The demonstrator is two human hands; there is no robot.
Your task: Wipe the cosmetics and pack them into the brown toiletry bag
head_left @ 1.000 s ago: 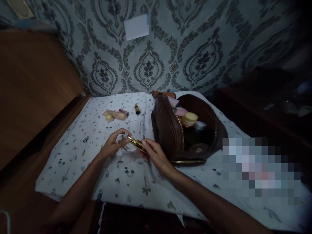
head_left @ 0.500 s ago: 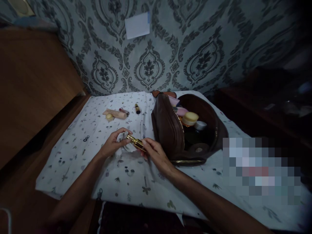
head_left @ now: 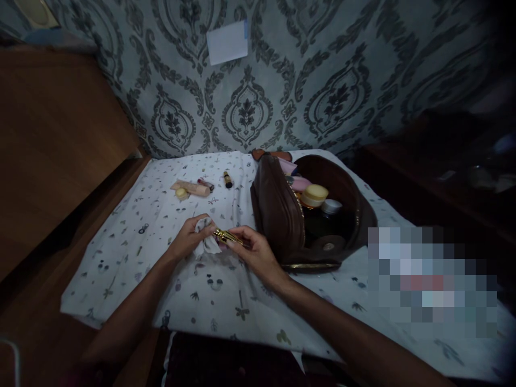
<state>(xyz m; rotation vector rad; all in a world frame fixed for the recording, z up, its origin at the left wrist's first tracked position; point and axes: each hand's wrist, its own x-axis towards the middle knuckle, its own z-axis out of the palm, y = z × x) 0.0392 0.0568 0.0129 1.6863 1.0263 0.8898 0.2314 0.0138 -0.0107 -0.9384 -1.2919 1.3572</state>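
My right hand (head_left: 258,251) grips a shiny gold cosmetic tube (head_left: 229,237), which looks like a lipstick, between thumb and fingers. Closed round a crumpled white wipe (head_left: 207,244), my left hand (head_left: 190,236) meets the tube's left end. Both hands are just above the patterned white cloth (head_left: 161,285). To the right of them stands an open brown leather bag (head_left: 278,209). Inside it I see a yellow-lidded jar (head_left: 315,194), a grey-lidded jar (head_left: 331,206) and pink items (head_left: 300,184).
Beyond my hands lie a beige tube (head_left: 193,188), a small yellow-lidded pot (head_left: 181,193), a reddish slim tube (head_left: 206,184) and a black-and-gold tube (head_left: 228,180). A wooden cabinet (head_left: 56,140) borders the left side. Patterned wallpaper covers the back wall. A blurred patch hides the right side.
The gold tube has turned slightly in my right hand, whose fingers now lie over its far side. The white wipe has shifted and shows more below my left hand.
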